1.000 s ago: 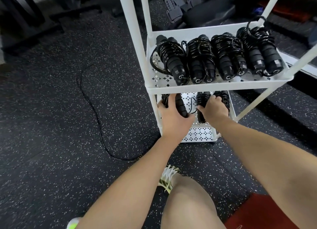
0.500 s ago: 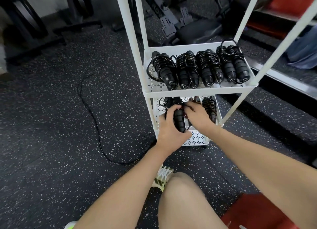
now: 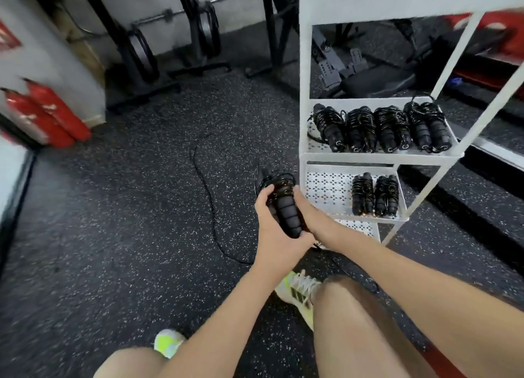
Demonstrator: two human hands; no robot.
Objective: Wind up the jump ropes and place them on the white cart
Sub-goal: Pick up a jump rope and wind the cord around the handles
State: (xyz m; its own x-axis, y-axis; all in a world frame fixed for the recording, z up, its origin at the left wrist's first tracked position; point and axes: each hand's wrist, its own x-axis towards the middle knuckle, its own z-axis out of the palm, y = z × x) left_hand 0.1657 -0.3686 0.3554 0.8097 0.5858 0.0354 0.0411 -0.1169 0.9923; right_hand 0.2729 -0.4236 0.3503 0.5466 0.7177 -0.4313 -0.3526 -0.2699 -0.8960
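1. Jump rope bundle [image 3: 283,204], wound and black, sits between both hands just left of the white cart [image 3: 304,94], level with the cart's lower shelf and outside its left post.
2. Left hand [image 3: 273,230] curls round the bundle from the left, thumb up along its side, palm under the handle ends.
3. Right hand [image 3: 309,216] presses against the bundle's right side; its fingers are hidden behind the handles, so how they close cannot be told.
4. Bundle looks: two ribbed foam handles side by side, cord coiled round their upper half, a few loose loops sticking out at the far end.
5. Loose rope [image 3: 209,204] trails across the speckled floor [image 3: 113,236] left of the cart, running toward the person's shoe [image 3: 297,292].
6. Middle shelf of the cart carries four wound ropes [image 3: 380,129] in a row; the lower shelf carries two more wound ropes [image 3: 374,194] at its right side.
7. Red cylinders [image 3: 48,114] lean at the wall far left of the cart.
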